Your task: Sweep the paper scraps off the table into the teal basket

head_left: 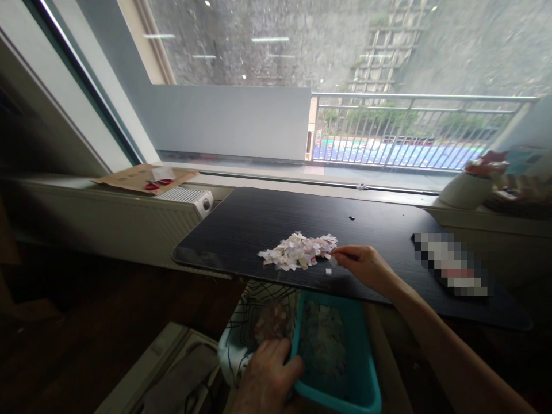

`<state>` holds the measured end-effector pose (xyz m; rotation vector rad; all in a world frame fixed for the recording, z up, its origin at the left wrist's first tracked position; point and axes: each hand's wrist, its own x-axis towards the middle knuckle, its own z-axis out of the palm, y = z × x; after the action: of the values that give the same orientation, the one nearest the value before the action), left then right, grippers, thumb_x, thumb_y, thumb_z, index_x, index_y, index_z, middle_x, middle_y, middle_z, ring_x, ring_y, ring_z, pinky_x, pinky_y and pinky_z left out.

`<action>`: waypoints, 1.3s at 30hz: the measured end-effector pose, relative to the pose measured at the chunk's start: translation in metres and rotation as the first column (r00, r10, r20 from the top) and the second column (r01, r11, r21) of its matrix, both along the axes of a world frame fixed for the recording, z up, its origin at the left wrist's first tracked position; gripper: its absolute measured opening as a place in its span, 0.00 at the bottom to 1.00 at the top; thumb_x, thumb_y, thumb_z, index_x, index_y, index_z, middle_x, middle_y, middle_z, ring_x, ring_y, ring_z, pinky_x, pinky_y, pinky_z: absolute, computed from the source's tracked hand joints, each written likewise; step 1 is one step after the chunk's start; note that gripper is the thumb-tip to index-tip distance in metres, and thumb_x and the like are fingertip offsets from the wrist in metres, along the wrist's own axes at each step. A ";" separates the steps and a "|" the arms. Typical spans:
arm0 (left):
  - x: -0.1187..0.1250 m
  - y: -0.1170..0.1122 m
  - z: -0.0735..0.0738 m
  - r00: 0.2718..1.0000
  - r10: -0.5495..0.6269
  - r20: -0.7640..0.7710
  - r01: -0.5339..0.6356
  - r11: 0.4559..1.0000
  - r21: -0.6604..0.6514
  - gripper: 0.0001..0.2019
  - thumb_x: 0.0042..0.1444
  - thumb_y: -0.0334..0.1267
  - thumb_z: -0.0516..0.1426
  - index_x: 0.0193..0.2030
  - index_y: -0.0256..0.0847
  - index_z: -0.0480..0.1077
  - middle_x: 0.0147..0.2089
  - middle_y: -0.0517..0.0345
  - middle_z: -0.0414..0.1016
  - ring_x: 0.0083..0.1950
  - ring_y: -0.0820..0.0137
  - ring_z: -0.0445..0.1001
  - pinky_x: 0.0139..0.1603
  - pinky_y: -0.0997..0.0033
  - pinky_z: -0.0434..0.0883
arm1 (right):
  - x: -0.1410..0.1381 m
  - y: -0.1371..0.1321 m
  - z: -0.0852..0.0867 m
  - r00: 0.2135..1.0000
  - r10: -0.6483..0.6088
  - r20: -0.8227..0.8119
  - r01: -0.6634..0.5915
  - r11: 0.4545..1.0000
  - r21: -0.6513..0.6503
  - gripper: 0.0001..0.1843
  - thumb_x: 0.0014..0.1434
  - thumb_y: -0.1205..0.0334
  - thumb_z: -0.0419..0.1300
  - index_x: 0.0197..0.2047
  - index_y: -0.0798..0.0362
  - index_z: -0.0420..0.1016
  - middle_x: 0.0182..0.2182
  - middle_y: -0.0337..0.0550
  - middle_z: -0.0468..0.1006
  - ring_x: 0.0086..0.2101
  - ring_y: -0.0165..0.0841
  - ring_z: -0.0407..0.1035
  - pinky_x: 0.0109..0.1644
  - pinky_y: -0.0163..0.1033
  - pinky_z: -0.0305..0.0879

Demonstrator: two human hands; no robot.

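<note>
A heap of small cut paper scraps point(297, 252) lies on the dark tabletop point(267, 210). My right hand point(364, 264) reaches to the heap's right edge, thumb and fingertips pinched on a paper scrap. One loose white scrap point(328, 271) lies just in front of the heap. Below the table edge, my left hand point(269, 371) is closed on the left rim of a teal plastic bin point(364, 368), its thumb over the rim. More pale scraps point(323, 333) fill part of that bin. Left of it, a white bag-like container with dark lines point(233, 339) holds a clump of paper bits point(269, 322).
A pixelated dark-edged object point(451, 264) lies on the table's right side. Red-handled scissors point(158, 184) rest on brown cardboard point(125, 178) on the sill, above a white radiator point(190, 201). A white pot point(466, 187) stands at right by the window.
</note>
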<state>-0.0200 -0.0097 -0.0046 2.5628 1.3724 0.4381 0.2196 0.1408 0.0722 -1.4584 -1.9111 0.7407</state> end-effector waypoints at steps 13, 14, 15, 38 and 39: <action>-0.002 0.007 -0.020 0.999 -0.030 0.025 0.031 0.999 -0.014 0.14 0.37 0.29 0.60 0.32 0.44 0.64 0.35 0.60 0.62 0.36 0.64 0.62 0.33 0.68 0.56 | -0.009 -0.009 0.011 0.997 0.002 0.071 -0.009 0.996 0.092 0.13 0.54 0.55 0.57 0.33 0.53 0.80 0.26 0.39 0.79 0.27 0.32 0.71 0.30 0.33 0.64; -0.003 0.007 -0.021 0.999 -0.031 0.030 0.032 0.999 -0.006 0.14 0.37 0.29 0.60 0.32 0.44 0.64 0.35 0.60 0.62 0.36 0.64 0.62 0.33 0.68 0.55 | -0.014 -0.011 0.011 0.996 0.027 0.089 -0.034 0.996 0.083 0.14 0.55 0.55 0.56 0.34 0.53 0.80 0.25 0.39 0.79 0.27 0.32 0.71 0.30 0.33 0.63; -0.004 0.007 -0.021 0.999 -0.032 0.039 0.032 0.999 0.007 0.14 0.37 0.28 0.59 0.32 0.44 0.63 0.35 0.60 0.62 0.35 0.64 0.62 0.33 0.68 0.55 | -0.018 -0.012 0.011 0.993 0.049 0.107 -0.058 0.995 0.081 0.14 0.56 0.55 0.55 0.35 0.52 0.80 0.26 0.39 0.79 0.27 0.31 0.71 0.30 0.33 0.63; 0.000 0.001 -0.004 0.998 -0.001 -0.059 0.002 1.000 0.008 0.10 0.41 0.30 0.57 0.31 0.43 0.63 0.36 0.58 0.64 0.37 0.62 0.64 0.36 0.65 0.56 | 0.040 -0.010 0.006 0.706 -0.341 0.620 0.249 0.940 0.233 0.29 0.55 0.44 0.53 0.55 0.53 0.69 0.48 0.53 0.72 0.46 0.50 0.66 0.42 0.47 0.61; 0.000 0.002 -0.006 0.997 -0.012 -0.074 0.013 1.000 0.011 0.09 0.41 0.31 0.57 0.31 0.44 0.63 0.35 0.58 0.64 0.37 0.63 0.64 0.36 0.65 0.56 | 0.048 -0.008 0.003 0.697 -0.331 0.637 0.270 0.943 0.195 0.31 0.54 0.43 0.54 0.55 0.53 0.69 0.48 0.54 0.72 0.45 0.51 0.66 0.41 0.47 0.61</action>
<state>-0.0200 -0.0079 -0.0104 2.6204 1.3804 0.3543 0.2679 0.1324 0.0756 -2.1062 -2.0605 -0.0553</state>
